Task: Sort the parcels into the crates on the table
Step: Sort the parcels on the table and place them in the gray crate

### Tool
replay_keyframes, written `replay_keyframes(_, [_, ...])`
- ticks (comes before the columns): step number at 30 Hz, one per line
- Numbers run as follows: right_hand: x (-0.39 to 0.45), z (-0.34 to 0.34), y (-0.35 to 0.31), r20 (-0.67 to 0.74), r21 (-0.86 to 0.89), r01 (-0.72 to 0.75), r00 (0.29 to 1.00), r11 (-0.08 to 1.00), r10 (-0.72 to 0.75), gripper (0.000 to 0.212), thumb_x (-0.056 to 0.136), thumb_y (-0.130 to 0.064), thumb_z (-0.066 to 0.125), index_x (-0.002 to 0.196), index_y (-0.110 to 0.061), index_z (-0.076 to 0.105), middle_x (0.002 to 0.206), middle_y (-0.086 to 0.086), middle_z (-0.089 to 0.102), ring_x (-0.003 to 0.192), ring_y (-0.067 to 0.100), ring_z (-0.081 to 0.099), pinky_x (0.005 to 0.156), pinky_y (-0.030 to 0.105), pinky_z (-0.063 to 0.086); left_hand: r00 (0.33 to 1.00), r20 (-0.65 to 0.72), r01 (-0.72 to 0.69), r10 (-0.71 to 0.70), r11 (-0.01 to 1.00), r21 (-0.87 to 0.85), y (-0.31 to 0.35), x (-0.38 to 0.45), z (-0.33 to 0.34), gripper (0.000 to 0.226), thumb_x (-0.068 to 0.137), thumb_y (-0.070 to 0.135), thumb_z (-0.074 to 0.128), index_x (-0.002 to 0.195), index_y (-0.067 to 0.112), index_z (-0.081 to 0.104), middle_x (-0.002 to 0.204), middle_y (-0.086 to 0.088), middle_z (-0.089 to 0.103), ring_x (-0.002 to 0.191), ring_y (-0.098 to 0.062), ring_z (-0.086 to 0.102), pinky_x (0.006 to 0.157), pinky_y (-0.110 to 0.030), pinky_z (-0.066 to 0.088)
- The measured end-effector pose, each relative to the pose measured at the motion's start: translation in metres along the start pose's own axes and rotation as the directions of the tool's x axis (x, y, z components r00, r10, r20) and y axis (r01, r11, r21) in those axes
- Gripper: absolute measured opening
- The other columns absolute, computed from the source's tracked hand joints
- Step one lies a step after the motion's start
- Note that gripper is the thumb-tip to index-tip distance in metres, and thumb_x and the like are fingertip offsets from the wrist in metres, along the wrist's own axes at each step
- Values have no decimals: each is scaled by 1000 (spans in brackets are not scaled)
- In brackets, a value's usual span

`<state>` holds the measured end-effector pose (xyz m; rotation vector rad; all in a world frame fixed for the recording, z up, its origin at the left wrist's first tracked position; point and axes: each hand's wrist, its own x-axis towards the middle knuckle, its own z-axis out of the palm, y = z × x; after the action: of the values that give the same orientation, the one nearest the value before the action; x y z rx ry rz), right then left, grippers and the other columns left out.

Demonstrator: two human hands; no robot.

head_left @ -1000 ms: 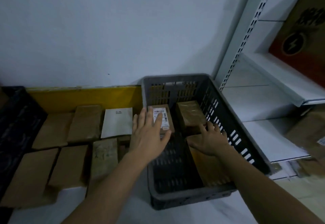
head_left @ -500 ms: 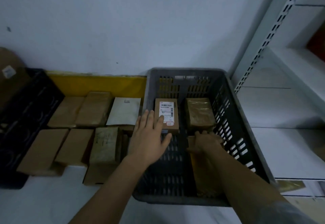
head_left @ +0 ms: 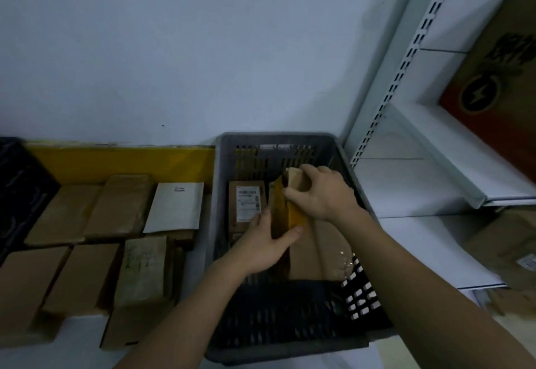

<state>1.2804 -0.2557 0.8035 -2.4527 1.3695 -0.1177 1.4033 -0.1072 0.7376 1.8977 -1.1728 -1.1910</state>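
Head view: 2 bare hands work inside a grey slotted crate (head_left: 345, 154) that stands on a white table (head_left: 87, 328) against the wall. The right hand (head_left: 322, 191) curls its fingers over the top end of a brown parcel (head_left: 282, 209), tipped up on edge. The left hand (head_left: 262, 241) holds the same parcel lower down, thumb (head_left: 291, 233) pressed against its yellowish face, its other fingers hidden behind it. A labelled parcel (head_left: 246, 203) lies flat just beside it, and a larger brown parcel (head_left: 316, 249) lies flat to the right. The step looks like seating this parcel among the others; next it probably needs laying flat or standing snugly. More unsorted parcels (head_left: 116, 209) wait on the table to the left.
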Motion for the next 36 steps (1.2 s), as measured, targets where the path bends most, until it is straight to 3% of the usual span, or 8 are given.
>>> replay_keyframes(5, [0, -16, -11, -83, 38, -4, 996, 999, 7, 100, 76, -92, 46, 160, -39, 38, 156, 4, 50, 143, 35, 46, 110, 61, 48, 997, -27, -72, 69, 983, -169, 11, 10, 4, 98, 80, 90, 58, 160, 63, 6, 170, 13, 27, 153, -20, 36, 123, -51, 36])
replay_keyframes(10, [16, -16, 8, -186, 277, 72, 982, 958, -20, 77, 103, -75, 36, 167, -33, 36, 177, 3, 25, 164, 25, 18, 132, 50, 19, 988, -152, -27, -9, 971, -239, 11, 24, -13, 94, 79, 94, 50, 159, 66, 9, 170, 9, 32, 147, -26, 45, 118, -58, 40])
replay_keyframes(13, [40, -2, 39, -259, 425, 20, 961, 905, 101, 69, 109, -62, 29, 163, -23, 45, 171, 6, 40, 158, 23, 33, 130, 45, 26, 968, -249, -69, -17, 941, -331, 21, 26, -35, 89, 82, 86, 50, 160, 62, 16, 163, 8, 41, 140, -22, 51, 118, -55, 42])
replay_keyframes(18, [77, 65, 80, -66, 192, -129, 987, 973, 144, 66, 105, -45, 55, 162, -15, 41, 159, 24, 46, 142, 46, 46, 115, 53, 45, 899, -436, -193, -47, 850, -490, 41, 33, -58, 60, 101, 59, 57, 156, 48, 37, 143, 10, 60, 122, -14, 63, 107, -45, 52])
replay_keyframes(25, [81, 155, 82, 218, -103, -257, 937, 961, 274, 118, 68, -91, 33, 165, -27, 20, 168, 29, 13, 153, 51, 24, 120, 60, 37, 855, -499, -186, -139, 817, -546, 32, 34, -62, 47, 102, 54, 62, 146, 49, 48, 136, 19, 64, 125, -12, 64, 106, -42, 52])
replay_keyframes(29, [84, 170, 79, 205, -131, -272, 934, 953, 294, 124, 63, -97, 49, 163, -29, 19, 167, 33, -3, 149, 54, 27, 114, 64, 41, 828, -544, -179, -137, 854, -488, 28, 29, -63, 43, 102, 55, 62, 143, 50, 50, 141, 15, 62, 125, -11, 63, 105, -39, 53])
replay_keyframes(33, [89, 170, 70, 150, -116, -286, 942, 951, 302, 120, 61, -94, 61, 153, -25, 27, 161, 31, 8, 141, 52, 35, 109, 61, 44, 827, -548, -171, -123, 875, -454, 30, 26, -63, 35, 103, 52, 60, 136, 56, 49, 140, 17, 60, 124, -7, 62, 94, -27, 51])
replay_keyframes(36, [85, 162, 70, 93, -128, -268, 955, 955, 280, 114, 63, -94, 61, 152, -26, 36, 156, 28, 19, 136, 49, 42, 106, 57, 46, 822, -556, -195, -127, 853, -484, 32, 24, -66, 49, 95, 62, 66, 141, 55, 52, 140, 19, 62, 126, -8, 63, 104, -36, 53])
